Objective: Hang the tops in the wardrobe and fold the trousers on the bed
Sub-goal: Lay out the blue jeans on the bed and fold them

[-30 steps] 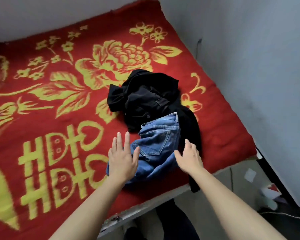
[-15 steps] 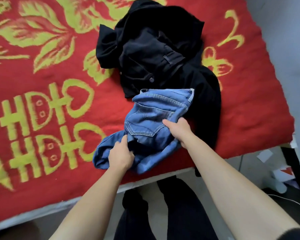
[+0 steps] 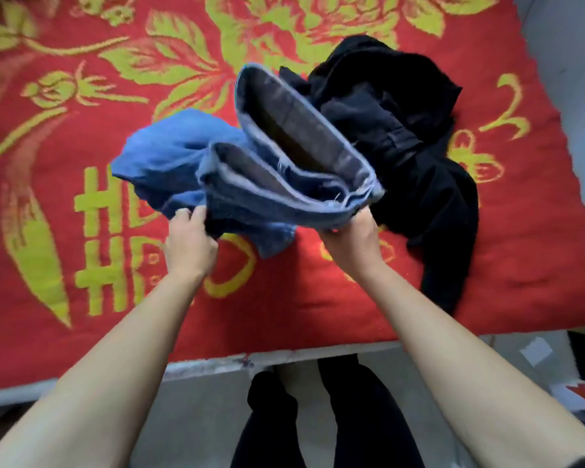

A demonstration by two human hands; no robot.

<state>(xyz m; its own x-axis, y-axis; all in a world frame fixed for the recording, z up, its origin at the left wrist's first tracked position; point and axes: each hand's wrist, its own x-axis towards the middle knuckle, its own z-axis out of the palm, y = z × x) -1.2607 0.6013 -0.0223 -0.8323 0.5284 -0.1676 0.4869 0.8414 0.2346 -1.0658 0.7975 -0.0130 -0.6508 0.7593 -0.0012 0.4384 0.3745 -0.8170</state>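
A red bedcover (image 3: 318, 309) patterned with yellow flowers and characters fills most of the view. Its near edge runs just above the grey floor (image 3: 190, 420), where the person stands. On the right half of the cover lies a crumpled black garment (image 3: 419, 184), one dark length trailing toward the bed edge; whether it is a top or trousers cannot be told from its heap. Left of it, lifted clear of the cover, the blue jeans (image 3: 284, 177) hang bunched between both hands, the open waistband gaping toward the camera and the legs wadded out to the left. The left hand (image 3: 188, 244) pinches a fold of denim near the bundle's left underside, and the right hand (image 3: 352, 243) grips the waistband corner from below, fingers curled into the cloth. The likely trouble comes from the bunching: with the legs tangled and the grips set at uneven places, a shake-out could leave one leg twisted or inside the other, giving a crooked fold. The jeans also hang touching or just beside the black garment, so a sweep to the right could snag or drag it toward the near edge, where its trailing end could pull it onto the floor.
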